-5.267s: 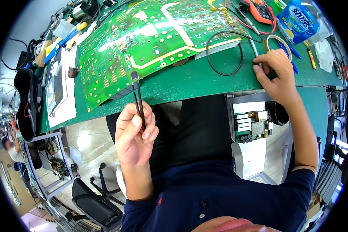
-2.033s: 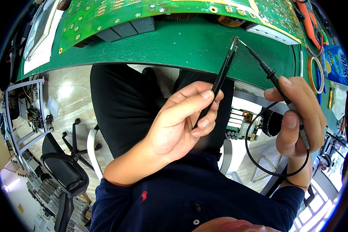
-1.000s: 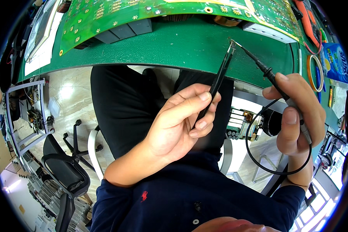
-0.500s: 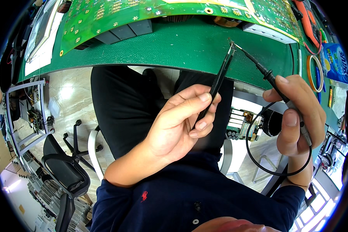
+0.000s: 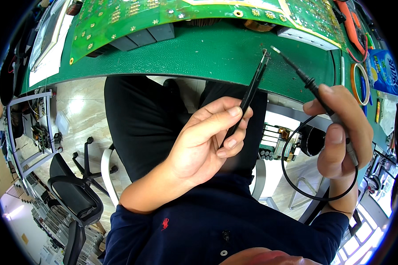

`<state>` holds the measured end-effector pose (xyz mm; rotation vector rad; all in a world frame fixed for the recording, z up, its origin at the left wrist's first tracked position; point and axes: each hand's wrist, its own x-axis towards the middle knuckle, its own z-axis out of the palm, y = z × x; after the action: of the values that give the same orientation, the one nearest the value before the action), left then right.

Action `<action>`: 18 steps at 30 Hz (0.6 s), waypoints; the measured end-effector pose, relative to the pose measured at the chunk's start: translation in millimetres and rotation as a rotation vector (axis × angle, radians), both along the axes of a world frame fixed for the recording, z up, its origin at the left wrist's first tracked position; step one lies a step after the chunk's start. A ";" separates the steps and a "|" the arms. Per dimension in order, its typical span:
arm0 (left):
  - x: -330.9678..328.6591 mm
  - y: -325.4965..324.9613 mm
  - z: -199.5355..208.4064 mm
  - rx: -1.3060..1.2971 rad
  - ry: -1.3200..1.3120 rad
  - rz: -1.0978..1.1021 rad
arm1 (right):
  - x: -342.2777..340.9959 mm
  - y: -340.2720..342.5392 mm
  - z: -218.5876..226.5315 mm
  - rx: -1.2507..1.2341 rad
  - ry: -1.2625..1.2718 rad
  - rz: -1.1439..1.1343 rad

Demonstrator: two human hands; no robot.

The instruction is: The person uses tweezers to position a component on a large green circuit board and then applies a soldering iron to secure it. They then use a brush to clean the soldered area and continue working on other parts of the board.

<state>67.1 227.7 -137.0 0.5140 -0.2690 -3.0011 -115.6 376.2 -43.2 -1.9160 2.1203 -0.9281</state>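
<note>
My left hand (image 5: 208,137) is closed around a pair of black tweezers (image 5: 248,99), pinched between thumb and fingers and pointing up and away. At their tips is a tiny dark piece, too small to name. My right hand (image 5: 347,132) grips a pen-shaped probe (image 5: 314,88) with a pale metallic tip, black tapered nose and grey rear body. A thin black cable (image 5: 288,176) loops below it. The probe tip is just right of the tweezers' tips, with a small gap between them. Both tools' tips are above the green mat (image 5: 199,53).
A large green circuit board (image 5: 199,12) lies along the far side, with grey blocks (image 5: 141,37) and a finned heatsink (image 5: 307,37) under its edge. At the right are a tape roll (image 5: 361,84), a blue packet (image 5: 384,70) and a red-orange tool (image 5: 351,22). An office chair (image 5: 75,190) stands left.
The probe tip has drawn back slightly to the right, away from the tweezers' tips where it was touching or very close. My left hand and the tweezers have hardly moved.
</note>
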 end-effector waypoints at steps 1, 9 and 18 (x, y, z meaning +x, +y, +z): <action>0.2 0.4 -1.3 0.010 0.002 0.006 | -0.1 1.3 -2.0 -0.017 -0.022 -0.024; 0.8 3.6 -3.1 -0.075 0.020 -0.041 | 1.7 -3.9 -8.5 -0.039 -0.181 -0.137; -6.5 3.3 -17.2 -0.300 0.174 -0.081 | -3.1 -4.6 -13.5 -0.082 -0.346 -0.016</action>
<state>60.7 231.0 -154.2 0.2165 -0.7252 -2.9772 -118.7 371.7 -56.8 -1.6290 1.9244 -1.2627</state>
